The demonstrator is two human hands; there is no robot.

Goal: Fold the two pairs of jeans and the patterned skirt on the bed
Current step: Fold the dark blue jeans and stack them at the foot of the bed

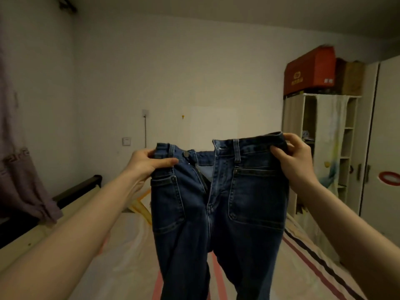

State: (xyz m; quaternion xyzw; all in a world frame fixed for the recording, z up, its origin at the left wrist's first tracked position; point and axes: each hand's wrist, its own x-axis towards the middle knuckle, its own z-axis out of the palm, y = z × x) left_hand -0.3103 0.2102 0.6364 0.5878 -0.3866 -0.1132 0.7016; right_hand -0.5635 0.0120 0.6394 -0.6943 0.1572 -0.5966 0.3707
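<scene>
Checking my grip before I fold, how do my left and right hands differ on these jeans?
The left hand holds the waistband by the button side, lower; the right hand holds the other end, higher. The left thumb lies flat across the front; the right fingers curl over the top edge. Both pinch the jeans, keeping them hanging above the bed.

Dark jeans (218, 204) between two hands (149, 162)

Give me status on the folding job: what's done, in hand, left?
Done: nothing folded shows in view. In hand: one pair of jeans hangs unfolded over the bed, fly open, the left hand and right hand each with a grip on a waistband corner. Left: folding this pair; the second pair and the skirt are out of view.
</scene>
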